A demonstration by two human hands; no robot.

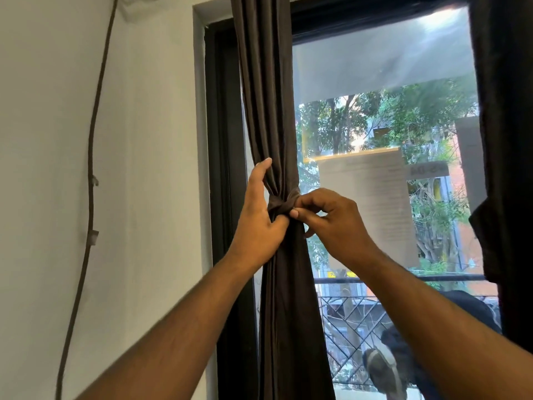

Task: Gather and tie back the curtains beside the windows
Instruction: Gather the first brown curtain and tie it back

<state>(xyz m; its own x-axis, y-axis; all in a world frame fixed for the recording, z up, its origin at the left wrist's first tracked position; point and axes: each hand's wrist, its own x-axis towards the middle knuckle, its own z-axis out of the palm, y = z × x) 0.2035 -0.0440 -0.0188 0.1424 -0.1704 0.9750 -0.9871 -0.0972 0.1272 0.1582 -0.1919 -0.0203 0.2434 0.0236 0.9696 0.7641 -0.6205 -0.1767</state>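
Where curtain bunches, hands pinching tie.

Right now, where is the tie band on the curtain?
In the head view, the band wraps the gathered curtain at centre, between the left hand and right hand, which pinches it.
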